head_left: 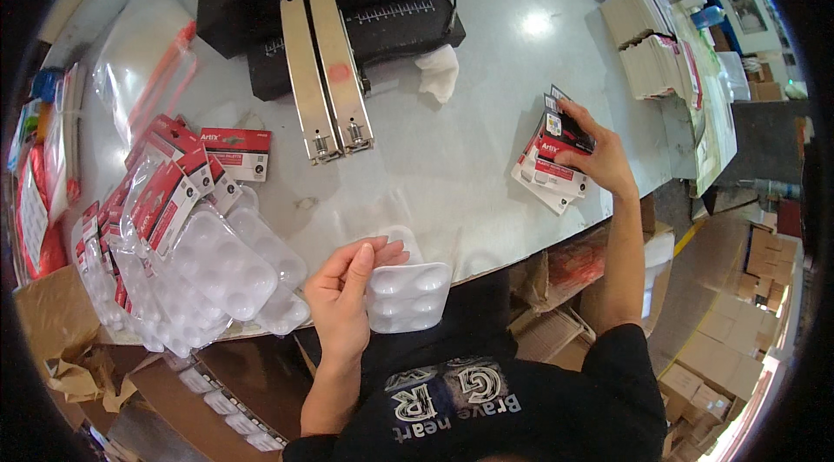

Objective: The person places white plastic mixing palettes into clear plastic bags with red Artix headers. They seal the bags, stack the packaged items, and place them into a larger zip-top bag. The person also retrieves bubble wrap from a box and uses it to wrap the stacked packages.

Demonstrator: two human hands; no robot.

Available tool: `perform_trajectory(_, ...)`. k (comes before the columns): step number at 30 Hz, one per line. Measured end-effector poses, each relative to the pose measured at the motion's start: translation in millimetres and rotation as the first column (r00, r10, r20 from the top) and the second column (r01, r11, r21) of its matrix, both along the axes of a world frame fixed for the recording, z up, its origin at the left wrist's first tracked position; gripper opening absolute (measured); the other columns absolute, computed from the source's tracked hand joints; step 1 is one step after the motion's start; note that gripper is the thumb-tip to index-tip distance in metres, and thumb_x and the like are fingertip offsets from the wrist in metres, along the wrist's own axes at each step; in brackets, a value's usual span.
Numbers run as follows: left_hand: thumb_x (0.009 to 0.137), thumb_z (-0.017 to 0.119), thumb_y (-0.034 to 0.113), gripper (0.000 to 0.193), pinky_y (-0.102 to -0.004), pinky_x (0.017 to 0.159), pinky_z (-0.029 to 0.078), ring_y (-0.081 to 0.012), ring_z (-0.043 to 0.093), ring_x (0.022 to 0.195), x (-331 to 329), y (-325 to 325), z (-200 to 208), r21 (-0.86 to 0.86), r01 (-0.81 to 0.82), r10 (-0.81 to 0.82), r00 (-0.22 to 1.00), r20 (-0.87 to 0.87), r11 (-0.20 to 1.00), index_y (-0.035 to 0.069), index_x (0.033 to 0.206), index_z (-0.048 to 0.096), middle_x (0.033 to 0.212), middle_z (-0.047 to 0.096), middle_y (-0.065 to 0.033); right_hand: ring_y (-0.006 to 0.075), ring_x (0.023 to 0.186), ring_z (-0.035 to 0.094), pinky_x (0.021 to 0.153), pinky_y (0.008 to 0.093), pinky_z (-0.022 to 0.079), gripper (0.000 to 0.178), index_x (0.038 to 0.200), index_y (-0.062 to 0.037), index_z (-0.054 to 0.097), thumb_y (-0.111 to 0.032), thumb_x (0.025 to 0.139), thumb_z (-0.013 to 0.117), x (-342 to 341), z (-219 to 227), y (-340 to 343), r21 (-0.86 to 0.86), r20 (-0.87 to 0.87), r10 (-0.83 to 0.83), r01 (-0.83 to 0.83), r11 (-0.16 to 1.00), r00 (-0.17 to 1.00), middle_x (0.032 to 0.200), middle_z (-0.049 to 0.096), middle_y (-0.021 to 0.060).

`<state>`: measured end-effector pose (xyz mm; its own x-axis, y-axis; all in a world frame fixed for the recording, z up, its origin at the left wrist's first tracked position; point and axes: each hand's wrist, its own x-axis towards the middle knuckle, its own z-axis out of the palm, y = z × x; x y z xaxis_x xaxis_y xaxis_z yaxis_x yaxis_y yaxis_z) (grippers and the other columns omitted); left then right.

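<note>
Close to my body at the table's front edge, my left hand [346,292] is closed on a white plastic paint palette [410,297] with round wells. Clear film [373,217] shows just beyond that hand; whether it wraps the palette I cannot tell. Over at the right, my right hand [595,149] grips red, black and white header cards [549,149] from a small stack, thumb on top. More white cards [543,188] lie under them on the table. To the left is a heap of bagged white palettes [226,262] with red cards [169,201].
A black machine [330,36] with two metal arms stands at the back of the table [486,114]. Beside it lies a crumpled white tissue [437,73]. Card stacks [647,45] stand at the far right. Clear bags [143,62] lie at far left, and cardboard boxes [565,275] are below the table edge.
</note>
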<state>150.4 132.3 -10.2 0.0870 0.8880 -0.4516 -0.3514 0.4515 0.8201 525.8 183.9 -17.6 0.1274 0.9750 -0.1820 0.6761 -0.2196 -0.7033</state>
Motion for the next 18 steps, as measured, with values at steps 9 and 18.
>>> perform_trajectory(9,0.096,0.050,0.012,0.025,-0.0333,0.081,0.052,-0.0276,0.068,0.087,0,-6,1,0.027,0.050,-0.048,0.997,-0.052,0.998,-0.008,0.106,0.060,0.095,0.068,-0.0201,0.0199,0.123,0.049,0.100,0.0433,0.024,0.094,0.131,-0.0177,0.053,-0.043,0.046,0.086,-24,7,-30,0.090,0.523,0.063,-0.128,0.988,0.850,0.131,0.056,0.0077)
perform_trajectory(18,0.095,0.049,0.005,0.024,-0.0265,0.090,0.047,-0.0182,0.064,0.099,3,-8,17,0.149,0.172,-0.151,0.978,-0.141,0.974,-0.006,0.114,0.058,0.104,0.068,-0.0148,0.0150,0.080,0.066,0.070,0.0312,0.051,0.048,0.114,-0.0022,0.058,-0.016,0.072,0.078,-133,73,-29,0.170,-0.330,0.240,-0.192,0.966,0.913,0.086,0.067,0.0128)
